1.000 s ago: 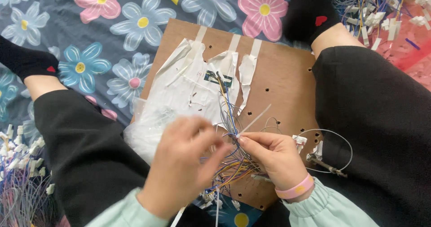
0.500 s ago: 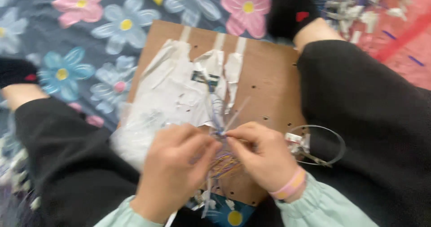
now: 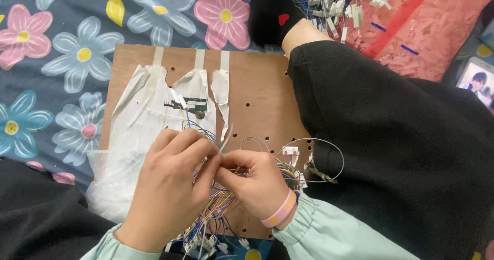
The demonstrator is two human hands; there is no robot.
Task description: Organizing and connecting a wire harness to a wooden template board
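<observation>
Left hand (image 3: 170,188) and right hand (image 3: 254,180) pinch a thin wire bundle (image 3: 221,201) together, fingertips closed. Work sits at the near edge of the perforated brown board (image 3: 257,85).

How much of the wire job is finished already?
Done, it seems: a bundle of coloured wires with white plugs lies on the brown board. In hand: the left hand and right hand pinch thin wires together. Left: a big heap of loose wires waits beside the foot.
</observation>
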